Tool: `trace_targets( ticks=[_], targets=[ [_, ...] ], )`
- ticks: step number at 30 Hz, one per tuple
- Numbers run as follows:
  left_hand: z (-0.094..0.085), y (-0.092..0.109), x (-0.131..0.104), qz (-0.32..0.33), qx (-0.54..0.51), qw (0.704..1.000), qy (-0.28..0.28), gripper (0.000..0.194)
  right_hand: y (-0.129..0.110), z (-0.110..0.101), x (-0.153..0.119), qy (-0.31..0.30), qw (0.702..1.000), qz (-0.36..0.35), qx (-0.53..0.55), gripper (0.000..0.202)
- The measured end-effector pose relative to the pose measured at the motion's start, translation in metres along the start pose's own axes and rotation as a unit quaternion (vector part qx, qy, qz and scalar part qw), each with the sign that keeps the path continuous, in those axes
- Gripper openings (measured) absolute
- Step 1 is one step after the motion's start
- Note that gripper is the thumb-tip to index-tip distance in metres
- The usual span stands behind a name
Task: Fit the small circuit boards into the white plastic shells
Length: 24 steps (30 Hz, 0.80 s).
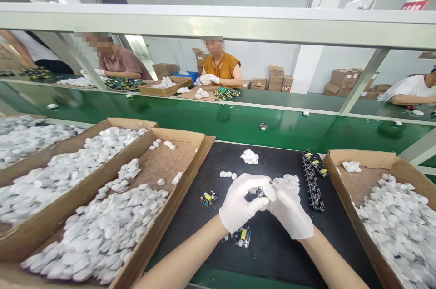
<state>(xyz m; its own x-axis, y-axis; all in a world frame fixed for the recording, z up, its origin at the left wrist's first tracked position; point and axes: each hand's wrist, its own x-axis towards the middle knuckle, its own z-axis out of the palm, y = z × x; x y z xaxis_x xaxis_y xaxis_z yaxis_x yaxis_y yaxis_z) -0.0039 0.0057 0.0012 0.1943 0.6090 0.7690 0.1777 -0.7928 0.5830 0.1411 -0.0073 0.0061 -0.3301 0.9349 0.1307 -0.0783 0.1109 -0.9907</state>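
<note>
On our bench [265, 264], near the front edge, lie two boards [243, 236], one partly hidden; above them our left hand [238, 202] and right hand [291, 216] have their fingers clamped on a white piece [269, 192]; two filled cartons [177, 137] flank the left edge, one carton [368, 158] the right; a white beam [218, 25] crosses before four people [222, 70].

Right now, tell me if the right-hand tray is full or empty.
Partly full: the tray holds heaped white pieces, with bare bottom beyond.
</note>
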Motion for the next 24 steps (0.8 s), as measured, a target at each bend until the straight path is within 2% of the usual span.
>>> trace_targets(
  ticks=[2, 4, 10, 15, 20, 24],
  targets=[
    [-0.001, -0.001, -0.002, -0.020, 0.006, 1.000, 0.011, 0.033, -0.003, -0.004, -0.001, -0.028, 1.000, 0.004, -0.007, 0.026],
    [-0.002, -0.002, -0.004, -0.008, 0.024, 1.000, 0.012, 0.033, -0.004, -0.006, -0.001, -0.032, 0.999, -0.008, -0.026, 0.025],
    [0.000, 0.002, -0.005, 0.082, 0.086, 0.993, 0.009, 0.034, -0.007, -0.002, 0.001, 0.014, 0.994, -0.049, -0.095, 0.030],
    [0.001, 0.007, -0.003, 0.071, 0.074, 0.995, 0.006, 0.035, -0.011, 0.002, 0.000, 0.055, 0.993, -0.029, -0.104, 0.025],
    [0.004, 0.007, -0.001, 0.011, 0.039, 0.999, 0.014, 0.029, -0.009, -0.001, -0.001, -0.008, 1.000, -0.001, -0.016, 0.033],
    [0.003, 0.008, 0.000, 0.018, 0.034, 0.999, 0.023, 0.025, -0.010, -0.005, -0.001, -0.060, 0.998, 0.001, 0.026, 0.036]
  ],
)
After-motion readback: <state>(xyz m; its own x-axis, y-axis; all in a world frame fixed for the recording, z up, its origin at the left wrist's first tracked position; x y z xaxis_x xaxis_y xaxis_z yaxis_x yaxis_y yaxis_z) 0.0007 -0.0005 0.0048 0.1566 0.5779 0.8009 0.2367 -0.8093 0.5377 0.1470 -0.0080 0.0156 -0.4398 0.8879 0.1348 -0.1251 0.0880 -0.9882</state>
